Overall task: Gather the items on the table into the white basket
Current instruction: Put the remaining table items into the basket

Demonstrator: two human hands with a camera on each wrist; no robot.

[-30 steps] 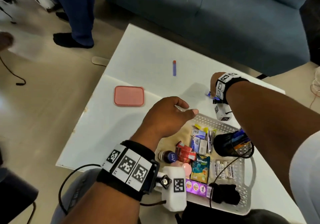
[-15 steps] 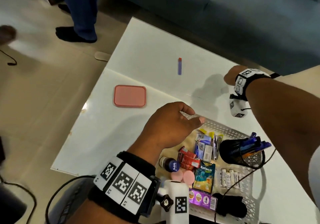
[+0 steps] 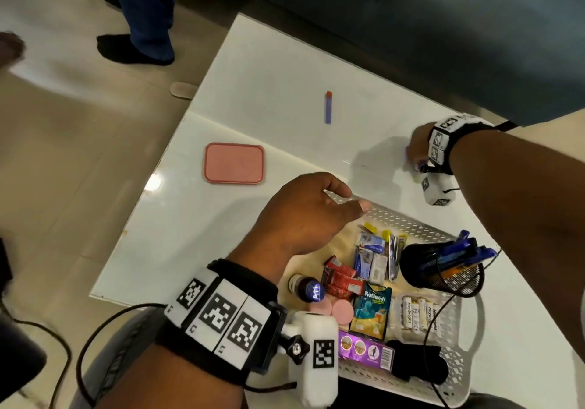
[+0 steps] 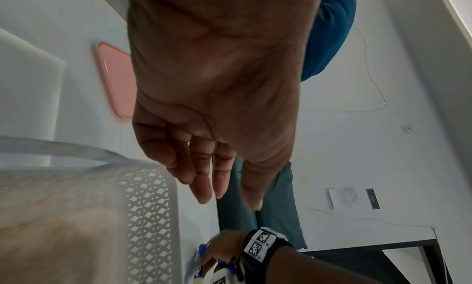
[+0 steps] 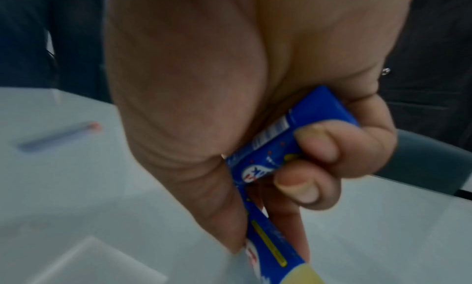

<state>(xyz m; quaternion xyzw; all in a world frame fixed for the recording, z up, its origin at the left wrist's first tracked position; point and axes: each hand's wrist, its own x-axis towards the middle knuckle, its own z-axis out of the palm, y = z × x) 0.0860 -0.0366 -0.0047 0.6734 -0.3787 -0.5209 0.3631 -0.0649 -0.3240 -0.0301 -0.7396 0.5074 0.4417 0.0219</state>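
The white basket [image 3: 411, 222] sits at the table's near right, filled with several small packets, a bottle, batteries and a black mesh pen cup [image 3: 443, 269]. My left hand [image 3: 313, 212] hovers with relaxed fingers over the basket's far left corner [image 4: 150, 187] and holds nothing. My right hand [image 3: 418, 149] is beyond the basket, low over the table, its fingers curled round a blue packet [image 5: 281, 153]; in the head view only a sliver of that packet [image 3: 421, 165] shows. On the table lie a pink lid [image 3: 234, 163] and a small purple stick with a red tip [image 3: 328, 107].
A teal sofa [image 3: 411, 29] runs along the table's far side. A person's legs in dark trousers [image 3: 142, 29] stand on the floor at the far left. Black cables trail from my wrists by the near edge.
My right hand has moved right and away from the basket, down toward the table. The left hand has stayed over the basket's corner.
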